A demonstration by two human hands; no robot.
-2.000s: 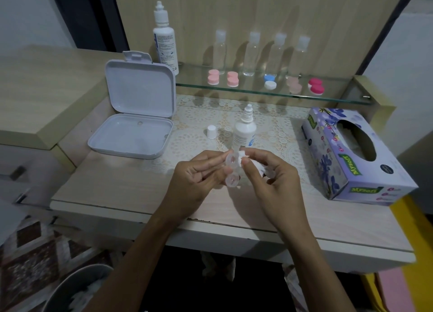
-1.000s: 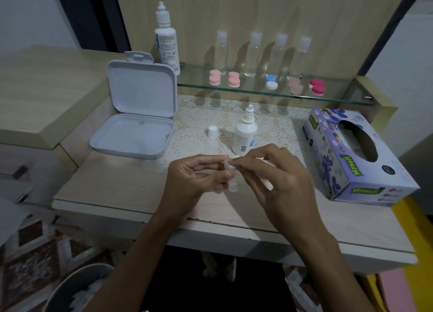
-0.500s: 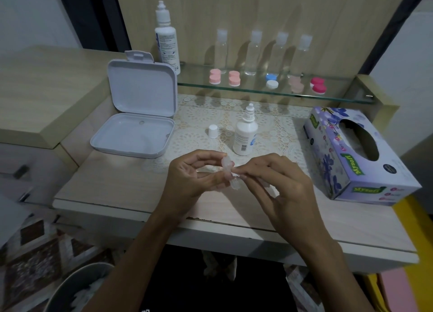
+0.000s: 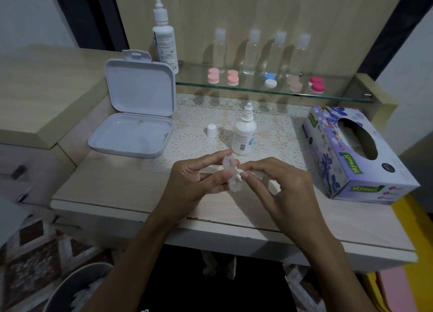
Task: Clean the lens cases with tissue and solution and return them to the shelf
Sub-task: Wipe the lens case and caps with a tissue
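The left hand (image 4: 194,180) pinches one clear lens case (image 4: 230,175) between thumb and fingers, above the front of the desk (image 4: 117,185). The right hand (image 4: 281,185) has its fingertips curled on a small tissue (image 4: 239,173) pressed into the case; more tissue appears bunched under the palm, though this is partly hidden.

Risks, as judged from this position:
- The case is small, smooth and probably wet. A loose pinch could let it slip to the desk or past the edge to the floor.
- The tissue is thin. Hard rubbing could tear it and leave lint in a well.
- The small bottle (image 4: 243,135) stands uncapped just behind the hands. A knock from a knuckle could tip it and spill solution on the lace mat (image 4: 281,133). Its cap (image 4: 211,130) stands loose beside it and could roll off.

Count:
- Bin (image 4: 77,288): one, below the desk, holding white waste.
- Open white box (image 4: 136,124): one.
- Tissue box (image 4: 356,154): one.
- Glass shelf (image 4: 339,93): one, carrying five capped case pairs (image 4: 270,80): two pink, one blue and white, one pale, one magenta.
- Clear bottles (image 4: 250,51): four.
- Large bottle (image 4: 165,39): one.
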